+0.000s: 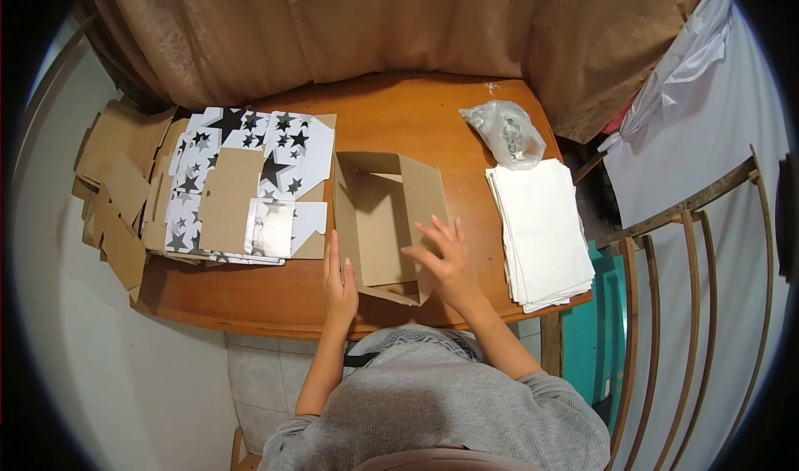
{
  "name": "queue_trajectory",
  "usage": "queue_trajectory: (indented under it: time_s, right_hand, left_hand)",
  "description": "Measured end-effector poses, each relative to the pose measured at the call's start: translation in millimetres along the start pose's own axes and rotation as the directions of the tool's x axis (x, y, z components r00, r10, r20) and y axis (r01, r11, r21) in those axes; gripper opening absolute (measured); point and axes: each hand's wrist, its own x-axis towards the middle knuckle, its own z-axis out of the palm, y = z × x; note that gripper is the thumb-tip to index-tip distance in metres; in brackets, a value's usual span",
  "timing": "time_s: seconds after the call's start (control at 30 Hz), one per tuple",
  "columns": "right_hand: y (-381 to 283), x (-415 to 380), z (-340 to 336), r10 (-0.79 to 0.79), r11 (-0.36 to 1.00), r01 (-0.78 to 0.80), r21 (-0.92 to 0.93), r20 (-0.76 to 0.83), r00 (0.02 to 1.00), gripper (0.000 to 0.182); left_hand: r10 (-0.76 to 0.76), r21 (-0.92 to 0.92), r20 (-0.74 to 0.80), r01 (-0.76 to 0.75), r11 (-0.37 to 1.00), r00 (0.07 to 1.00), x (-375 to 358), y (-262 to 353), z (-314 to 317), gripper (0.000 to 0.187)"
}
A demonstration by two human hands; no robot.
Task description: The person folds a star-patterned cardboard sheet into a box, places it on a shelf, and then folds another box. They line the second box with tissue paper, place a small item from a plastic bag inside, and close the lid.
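Note:
A brown cardboard box (387, 230) stands on the wooden table in front of me, its top uncovered and its inside showing. Along its left wall lies my left hand (340, 281), fingers stretched out flat against the cardboard. My right hand (449, 263) is at the right wall, fingers spread, with the fingertips at the box's upper edge. Neither hand is wrapped round anything. To the left of the box are flat cardboard pieces printed with black stars (291, 151), with a plain brown piece (233, 200) on top.
Folded brown cardboard (121, 192) is heaped at the table's left end. On the right are a stack of white sheets (545, 234) and a clear plastic bag (508, 134) with small items inside. A wooden rack (691, 304) stands beyond the table (399, 101); a brown curtain (399, 22) hangs behind it.

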Motion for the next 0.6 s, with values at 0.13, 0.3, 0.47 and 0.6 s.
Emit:
queue_trajectory:
  time_s: [0.13, 0.3, 0.47, 0.6]
  right_hand:
    - [-0.6, -0.2, 1.7, 0.083, 0.996, -0.081, -0.041, 0.043, 0.996, 0.03]
    - [15.9, 1.0, 4.3, 0.207, 0.965, -0.178, -0.194, 0.143, 0.968, 0.027]
    - [39.3, 11.1, 27.3, 0.147, 0.974, -0.103, -0.201, 0.218, 0.965, 0.038]
    - [66.7, 48.4, 36.8, 0.048, 0.949, 0.025, -0.315, 0.222, 0.974, 0.054]
  left_hand:
    - [0.02, 0.026, 0.039, -0.021, 0.999, 0.999, -0.9, -2.1, -1.6, 0.049]
    - [0.211, 0.168, 0.25, -0.256, 0.952, 0.945, -2.3, 9.7, 1.3, 0.063]
    - [0.185, 0.178, 0.306, -0.247, 0.952, 0.934, -4.3, 12.9, 11.2, 0.071]
    - [0.148, 0.163, 0.346, -0.214, 0.963, 0.927, -1.8, 17.6, 7.8, 0.069]
